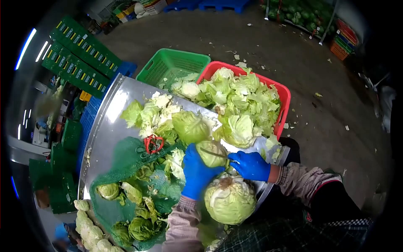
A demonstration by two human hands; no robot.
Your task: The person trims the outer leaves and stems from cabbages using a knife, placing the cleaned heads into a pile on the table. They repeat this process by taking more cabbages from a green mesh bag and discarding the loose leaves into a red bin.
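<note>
My left hand [200, 171], in a blue glove, grips a small pale green cabbage [211, 161] from its left side, with the thumb along its near edge. My right hand [252, 165], also blue-gloved, is closed around a knife [215, 154]; the blade lies across the top of that cabbage. Just below both hands sits a larger cabbage [230, 201] with a browned stem end facing up. Beyond the left hand rests another round cabbage [189, 127]. Loose trimmed leaves [157, 111] are heaped behind it on the metal table [110, 126].
A red crate [286, 101] full of leaves stands against the table's far edge, beside a green crate [157, 67]. On the left, a green mesh bag [113, 168] spreads under several cabbages. Whitish heads [86, 227] line the lower left edge. Leaf scraps dot the floor [336, 101].
</note>
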